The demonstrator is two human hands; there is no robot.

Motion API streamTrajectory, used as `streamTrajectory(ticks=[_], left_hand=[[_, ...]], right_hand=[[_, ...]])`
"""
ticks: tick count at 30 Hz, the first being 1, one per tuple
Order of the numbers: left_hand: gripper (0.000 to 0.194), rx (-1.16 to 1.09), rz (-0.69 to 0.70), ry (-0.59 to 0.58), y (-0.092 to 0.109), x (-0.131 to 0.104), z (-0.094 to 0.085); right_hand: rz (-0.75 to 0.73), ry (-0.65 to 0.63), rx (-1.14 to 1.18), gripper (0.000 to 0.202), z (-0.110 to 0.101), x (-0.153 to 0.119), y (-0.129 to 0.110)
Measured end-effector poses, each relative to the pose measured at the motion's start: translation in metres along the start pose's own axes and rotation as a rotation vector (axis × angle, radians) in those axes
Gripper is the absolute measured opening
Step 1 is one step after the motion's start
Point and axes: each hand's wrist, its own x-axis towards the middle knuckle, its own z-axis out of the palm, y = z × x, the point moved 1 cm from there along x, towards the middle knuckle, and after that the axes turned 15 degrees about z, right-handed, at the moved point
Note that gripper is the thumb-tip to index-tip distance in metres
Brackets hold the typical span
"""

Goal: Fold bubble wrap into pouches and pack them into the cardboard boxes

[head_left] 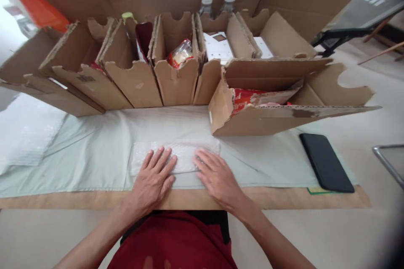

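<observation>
A flat, folded strip of clear bubble wrap (184, 156) lies on the pale green cloth (265, 162) in front of me. My left hand (154, 176) rests palm down, its spread fingers over the left part of the wrap. Over the right part sits my right hand (217, 174), fingers stretched out and slightly blurred. Neither hand grips anything. Whether something is inside the wrap, I cannot tell.
Several upright cardboard boxes (132, 88) line the back, some holding packets. One box (249, 122) with a red packet (243, 100) stands nearer on the right. A black phone (326, 163) lies at right, more bubble wrap (31, 130) at left. Two bottles (206, 4) stand behind.
</observation>
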Motion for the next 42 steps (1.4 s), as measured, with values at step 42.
streamTrajectory(ticks=[42], left_hand=[[0.055,-0.275,0.221,0.117,0.049,-0.057,-0.043]], right_hand=[[0.881,-0.376,1.2,0.057,-0.009,-0.051,-0.061]])
